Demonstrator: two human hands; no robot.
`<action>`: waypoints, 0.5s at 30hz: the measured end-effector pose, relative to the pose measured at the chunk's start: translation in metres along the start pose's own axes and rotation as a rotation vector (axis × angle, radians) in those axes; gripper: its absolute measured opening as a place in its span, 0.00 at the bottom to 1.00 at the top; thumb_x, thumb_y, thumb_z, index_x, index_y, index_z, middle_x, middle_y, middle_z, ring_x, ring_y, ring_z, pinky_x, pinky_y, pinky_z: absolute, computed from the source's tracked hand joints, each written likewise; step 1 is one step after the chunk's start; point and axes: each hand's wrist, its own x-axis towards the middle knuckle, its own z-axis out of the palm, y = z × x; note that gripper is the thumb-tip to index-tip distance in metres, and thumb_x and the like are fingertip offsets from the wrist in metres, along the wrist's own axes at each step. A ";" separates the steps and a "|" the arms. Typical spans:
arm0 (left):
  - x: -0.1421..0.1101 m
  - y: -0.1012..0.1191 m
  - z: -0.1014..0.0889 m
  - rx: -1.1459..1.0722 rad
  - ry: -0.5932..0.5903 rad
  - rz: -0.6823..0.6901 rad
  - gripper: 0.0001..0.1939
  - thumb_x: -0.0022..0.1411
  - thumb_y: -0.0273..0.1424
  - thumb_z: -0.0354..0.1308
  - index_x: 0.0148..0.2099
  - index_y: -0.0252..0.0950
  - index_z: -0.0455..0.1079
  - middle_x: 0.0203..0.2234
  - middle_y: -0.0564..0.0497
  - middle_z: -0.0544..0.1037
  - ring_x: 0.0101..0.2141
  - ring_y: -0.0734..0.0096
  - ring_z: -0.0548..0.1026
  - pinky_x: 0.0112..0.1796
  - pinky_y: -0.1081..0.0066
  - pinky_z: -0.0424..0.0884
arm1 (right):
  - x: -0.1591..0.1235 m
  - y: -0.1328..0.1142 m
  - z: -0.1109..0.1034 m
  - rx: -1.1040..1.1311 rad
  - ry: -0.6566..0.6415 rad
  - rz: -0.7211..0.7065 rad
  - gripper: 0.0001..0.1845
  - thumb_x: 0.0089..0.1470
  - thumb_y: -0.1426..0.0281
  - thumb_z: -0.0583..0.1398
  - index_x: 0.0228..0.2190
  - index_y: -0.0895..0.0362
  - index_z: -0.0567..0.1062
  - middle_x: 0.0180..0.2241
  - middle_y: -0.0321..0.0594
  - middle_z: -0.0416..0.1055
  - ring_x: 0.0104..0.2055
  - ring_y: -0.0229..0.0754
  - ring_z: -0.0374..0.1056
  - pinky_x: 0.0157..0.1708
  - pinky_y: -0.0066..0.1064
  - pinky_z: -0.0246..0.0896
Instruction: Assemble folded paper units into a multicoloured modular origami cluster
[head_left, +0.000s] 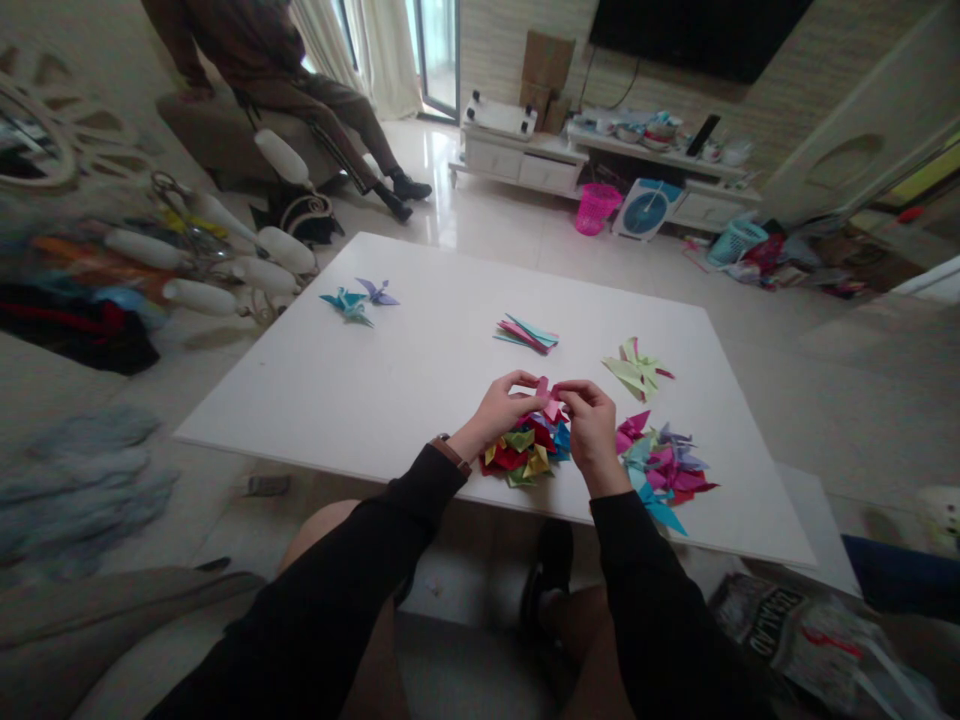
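Observation:
Between my left hand (514, 405) and my right hand (592, 420) is a pink folded paper piece (551, 400), pinched by the fingers of both. Right below it on the white table (420, 380) lies a heap of colourful folded papers (525, 455) in red, green, yellow and blue. Beside my right wrist sits a pile of paper cranes (664, 465) in magenta, teal and purple. Farther off are a bundle of narrow pink and teal folded strips (527, 334) and some pale green folded papers (637, 368). Teal and purple cranes (352, 302) rest at the far left.
A person (300, 90) sits on a sofa beyond the table's left corner. White lamp shades (281, 250) stand close to the left edge. A pink basket (598, 208) and a blue fan (646, 210) are by the TV cabinet. A printed bag (795, 630) lies at lower right.

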 end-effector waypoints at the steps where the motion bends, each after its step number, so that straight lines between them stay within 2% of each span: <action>1: 0.002 -0.002 0.000 -0.023 0.003 0.001 0.22 0.47 0.36 0.74 0.41 0.33 0.71 0.32 0.50 0.79 0.30 0.72 0.78 0.36 0.71 0.73 | 0.000 0.000 0.000 0.002 0.000 0.001 0.06 0.39 0.68 0.65 0.25 0.54 0.78 0.25 0.36 0.76 0.28 0.39 0.68 0.27 0.31 0.59; 4: 0.006 -0.006 -0.001 -0.066 0.017 -0.001 0.21 0.50 0.39 0.72 0.40 0.32 0.71 0.32 0.51 0.78 0.29 0.75 0.78 0.38 0.70 0.74 | -0.001 -0.001 0.000 0.014 -0.003 0.005 0.05 0.39 0.68 0.66 0.25 0.54 0.78 0.24 0.35 0.76 0.26 0.38 0.66 0.26 0.30 0.58; 9: 0.006 -0.005 -0.001 -0.024 0.023 -0.014 0.22 0.50 0.40 0.73 0.41 0.32 0.72 0.29 0.51 0.78 0.28 0.75 0.77 0.36 0.71 0.74 | -0.001 -0.001 0.000 0.007 -0.009 -0.005 0.05 0.39 0.68 0.66 0.25 0.54 0.79 0.24 0.35 0.76 0.26 0.38 0.66 0.26 0.30 0.58; 15: 0.003 -0.002 0.001 -0.051 0.046 0.007 0.16 0.53 0.35 0.70 0.38 0.34 0.69 0.36 0.51 0.75 0.29 0.78 0.77 0.36 0.72 0.74 | -0.001 -0.001 0.000 0.009 0.007 -0.015 0.04 0.39 0.69 0.66 0.24 0.54 0.79 0.25 0.36 0.76 0.28 0.39 0.68 0.27 0.31 0.58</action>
